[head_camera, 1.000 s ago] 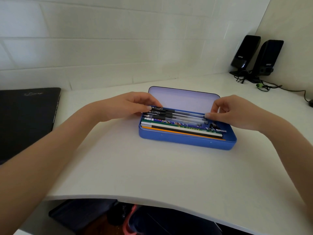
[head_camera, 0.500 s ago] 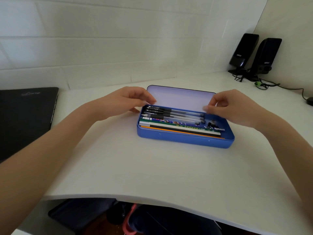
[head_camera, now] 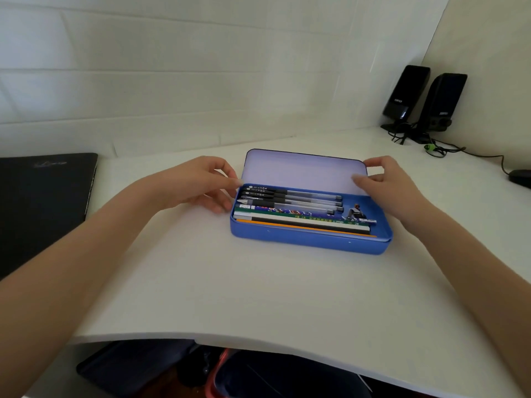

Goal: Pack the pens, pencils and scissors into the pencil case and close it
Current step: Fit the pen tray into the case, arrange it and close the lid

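Blue rectangular metal pencil case lies open mid-way across the white surface, its pale-lined lid tilted up at the back. Inside, black-capped clear pens lie in a row at the rear; pencils lie along the front wall. Right hand reaches to the lid's right corner, thumb and fingers pinching its edge. Left hand sits at the case's left end, fingers loosely curled, tips touching the lid's left edge; whether it grips cannot be told. Black laptop lies far left.
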